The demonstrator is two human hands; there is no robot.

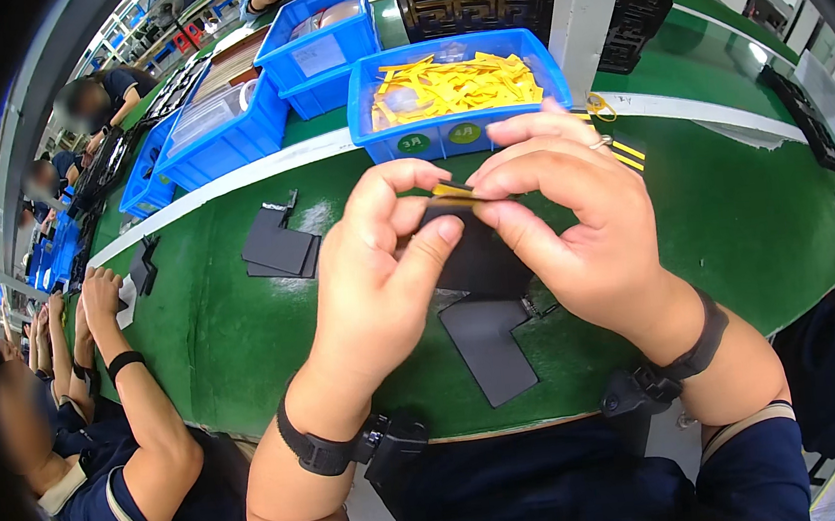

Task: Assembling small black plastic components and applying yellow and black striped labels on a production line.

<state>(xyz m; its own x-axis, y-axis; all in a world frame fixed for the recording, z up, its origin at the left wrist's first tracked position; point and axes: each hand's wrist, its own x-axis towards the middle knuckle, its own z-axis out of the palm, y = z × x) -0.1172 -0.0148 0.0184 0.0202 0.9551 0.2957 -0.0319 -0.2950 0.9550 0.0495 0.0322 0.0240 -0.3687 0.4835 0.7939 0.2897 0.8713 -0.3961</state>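
Observation:
Above the near middle of the table, a flat black battery (481, 259) is held up between both hands. My left hand (376, 249) is closed on its upper left edge, thumb in front. A narrow yellow strip (453, 192) lies along the top edge. My right hand (574, 215) pinches the strip's right end against that edge with thumb and index finger; its other fingers are raised. Below, an L-shaped black battery (492, 354) with a small connector lies flat on the table. More black batteries (280, 246) lie overlapping left of my left hand.
A blue bin (365, 130) full of yellow strips stands beyond my hands. More blue bins (224, 128) stand to its left. Several yellow-and-black strips (629, 155) lie right of it. A white post (588, 23) rises behind. Another person's arm (135, 358) rests at the table on the left.

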